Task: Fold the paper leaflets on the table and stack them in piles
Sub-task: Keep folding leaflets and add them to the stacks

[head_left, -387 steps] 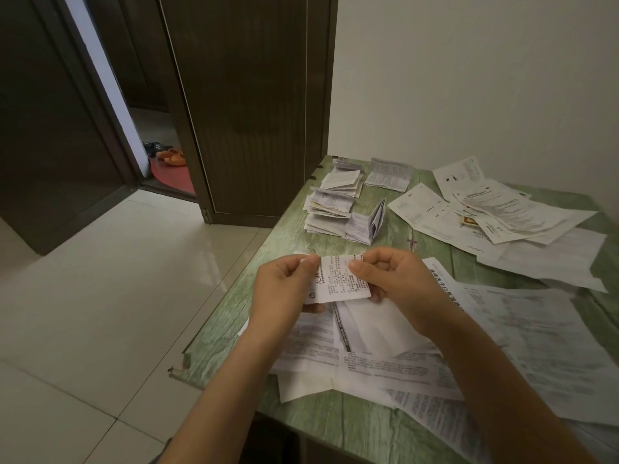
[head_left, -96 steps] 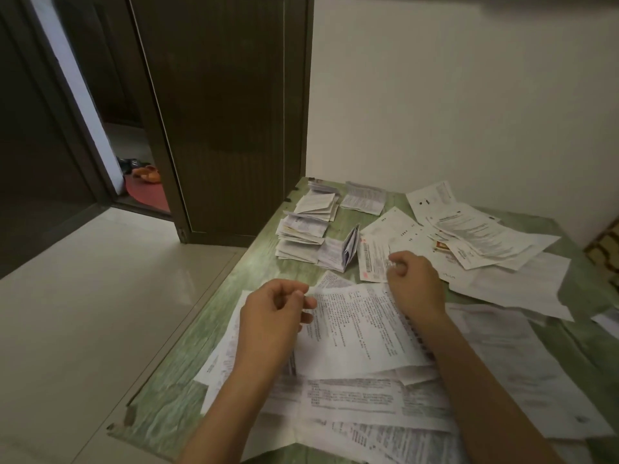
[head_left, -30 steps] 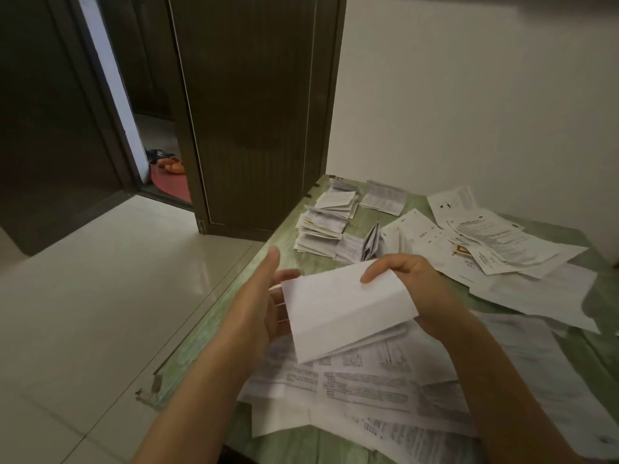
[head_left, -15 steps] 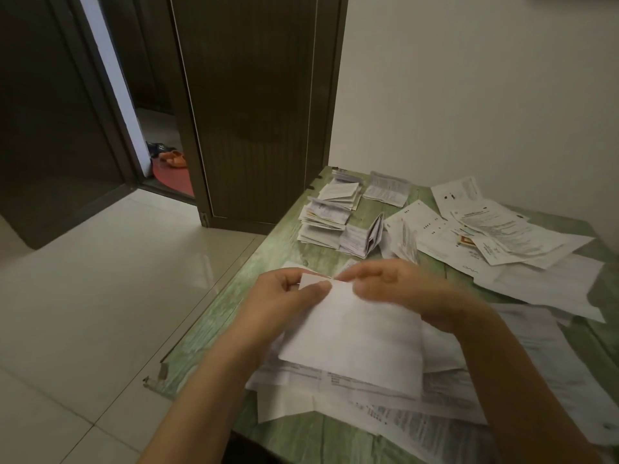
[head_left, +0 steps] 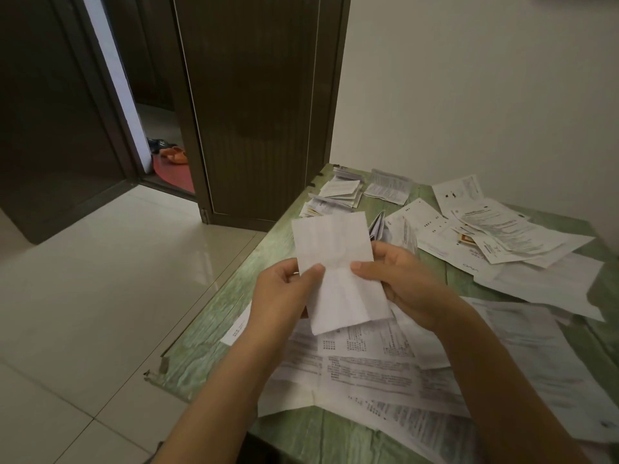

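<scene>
I hold a white leaflet [head_left: 338, 272], folded into a long narrow strip, upright above the green table [head_left: 294, 433]. My left hand [head_left: 284, 293] pinches its left edge with thumb on the front. My right hand [head_left: 402, 279] pinches its right edge, thumb on the front and fingers behind. Its blank side faces me. Unfolded printed leaflets [head_left: 368, 370] lie spread beneath my hands. Piles of folded leaflets [head_left: 338, 194] sit at the table's far left corner, partly hidden behind the held strip.
More unfolded sheets [head_left: 495, 236] are heaped at the back right by the white wall. A folded leaflet [head_left: 388, 187] lies alone beside the piles. The table's left edge [head_left: 214, 316] drops to a tiled floor. A dark door stands behind.
The leaflet, wide and lying low half a second ago, now stands as a narrower upright strip. Both hands have shifted to pinch its side edges.
</scene>
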